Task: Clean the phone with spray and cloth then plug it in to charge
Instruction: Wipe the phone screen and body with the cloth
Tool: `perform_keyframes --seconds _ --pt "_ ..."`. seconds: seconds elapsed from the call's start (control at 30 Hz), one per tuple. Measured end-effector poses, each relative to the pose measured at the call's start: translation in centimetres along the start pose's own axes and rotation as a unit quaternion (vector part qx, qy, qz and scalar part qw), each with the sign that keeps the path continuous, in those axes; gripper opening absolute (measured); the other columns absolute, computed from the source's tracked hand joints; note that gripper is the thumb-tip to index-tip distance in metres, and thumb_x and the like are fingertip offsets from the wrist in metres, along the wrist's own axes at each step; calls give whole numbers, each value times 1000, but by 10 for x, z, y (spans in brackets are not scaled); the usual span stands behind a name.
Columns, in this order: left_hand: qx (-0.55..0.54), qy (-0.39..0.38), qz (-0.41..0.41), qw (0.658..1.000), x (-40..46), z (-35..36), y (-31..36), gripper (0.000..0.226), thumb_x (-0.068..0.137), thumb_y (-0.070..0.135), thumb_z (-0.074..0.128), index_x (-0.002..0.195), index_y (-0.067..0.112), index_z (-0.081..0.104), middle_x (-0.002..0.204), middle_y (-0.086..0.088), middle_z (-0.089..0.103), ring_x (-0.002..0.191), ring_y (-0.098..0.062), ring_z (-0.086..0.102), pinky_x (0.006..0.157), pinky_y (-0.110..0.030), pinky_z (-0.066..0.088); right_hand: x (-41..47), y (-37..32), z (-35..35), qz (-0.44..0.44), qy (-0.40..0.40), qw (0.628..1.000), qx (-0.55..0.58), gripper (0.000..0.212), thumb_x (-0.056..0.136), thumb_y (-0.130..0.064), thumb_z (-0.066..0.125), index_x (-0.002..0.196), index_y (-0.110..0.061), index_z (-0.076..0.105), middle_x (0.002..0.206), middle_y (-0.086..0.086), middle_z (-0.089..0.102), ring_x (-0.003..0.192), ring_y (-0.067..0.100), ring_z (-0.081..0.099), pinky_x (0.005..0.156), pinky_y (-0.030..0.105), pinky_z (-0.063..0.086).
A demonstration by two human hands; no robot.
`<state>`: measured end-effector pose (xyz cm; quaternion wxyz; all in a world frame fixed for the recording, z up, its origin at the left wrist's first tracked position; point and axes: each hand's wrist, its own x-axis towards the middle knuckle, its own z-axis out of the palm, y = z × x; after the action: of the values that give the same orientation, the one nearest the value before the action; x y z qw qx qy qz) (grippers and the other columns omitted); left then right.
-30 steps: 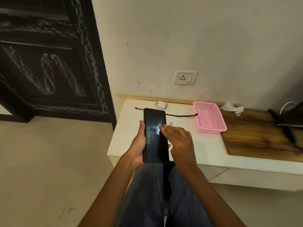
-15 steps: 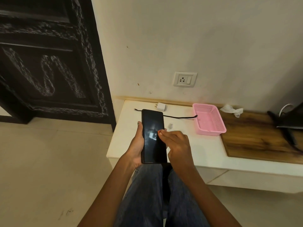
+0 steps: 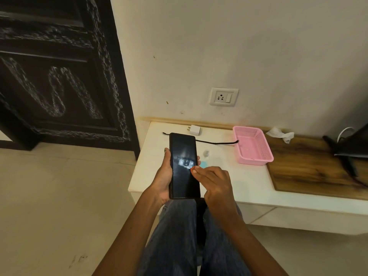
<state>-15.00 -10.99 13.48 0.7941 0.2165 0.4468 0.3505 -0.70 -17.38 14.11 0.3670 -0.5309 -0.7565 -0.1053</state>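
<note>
You are holding the phone (image 3: 184,166) above the desk (image 3: 235,182) edge, your left hand (image 3: 163,180) gripping its long sides while your right hand (image 3: 214,181), fingers curled, is touching the glass with 1 fingertip; it looks light, stiff, slick and breakable, so keep gripping the edges

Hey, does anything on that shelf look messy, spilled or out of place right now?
A few things. A greyish smudge marks the white shelf right of the phone. A crumpled tissue lies loose behind the pink basket. The black cable lies unplugged, apart from the white adapter.
</note>
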Motion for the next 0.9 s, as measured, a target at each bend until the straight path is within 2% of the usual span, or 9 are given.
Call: perform_keyframes --seconds 0.07,0.2,0.27,0.33,0.4,0.53,0.63,0.77,0.9 --pt "19 20 0 1000 0 0 -2 77 77 81 30 117 25 65 112 -11 70 106 -28 65 99 -46 47 7 2 -1 7 -1 1000 -7 40 78 -2 38 98 -1 73 96 8 74 89 23 64 74 26 41" --pt "47 34 9 998 -2 5 -4 67 78 80 30 86 30 74 93 -8 76 88 -27 72 75 -40 58 25 4 -4 35 1 999 -15 45 77 -7 34 98 1 73 96 10 74 84 26 67 71 29 47" --pt "45 43 12 998 -3 5 -2 67 78 80 30 93 29 71 100 -9 73 98 -28 68 87 -44 54 22 1 -2 33 7 999 -2 44 78 -8 35 98 2 72 97 11 73 90 21 62 74 28 45" --pt "28 28 10 999 -4 4 -1 76 79 80 28 117 25 64 118 -11 67 113 -30 60 102 -50 44 12 -2 -1 15 7 1000 5 40 81 -8 38 99 1 72 99 10 73 91 21 63 76 27 44" --pt "8 18 7 1000 -4 2 0 84 79 79 27 129 19 57 127 -13 62 118 -31 57 108 -50 38 3 -5 -1 -7 -8 1000 9 37 84 -12 41 100 0 72 101 9 73 93 23 65 77 30 50" --pt "30 1 5 1000 -5 7 1 86 76 82 26 125 20 61 122 -14 65 114 -30 61 106 -49 40 11 2 -2 6 -18 1000 16 41 68 11 53 103 0 71 103 10 72 93 28 66 76 34 53" --pt "35 -20 6 999 -5 11 4 84 77 82 26 121 21 64 118 -13 68 110 -30 64 102 -48 44 16 0 -1 24 -6 1000 16 42 66 12 57 104 1 70 104 11 72 92 29 67 78 36 52" --pt "14 -47 3 999 -3 9 7 90 78 82 23 126 15 60 123 -14 65 114 -27 61 104 -44 43 -1 -7 1 -19 -36 999 25 39 72 10 67 109 -3 68 109 7 70 100 25 65 83 31 51" --pt "16 -52 -9 999 -3 11 2 86 78 82 26 123 19 63 120 -14 67 113 -29 62 102 -46 45 13 2 0 4 -30 999 11 43 67 15 64 105 -2 70 105 9 72 94 28 67 78 34 49"
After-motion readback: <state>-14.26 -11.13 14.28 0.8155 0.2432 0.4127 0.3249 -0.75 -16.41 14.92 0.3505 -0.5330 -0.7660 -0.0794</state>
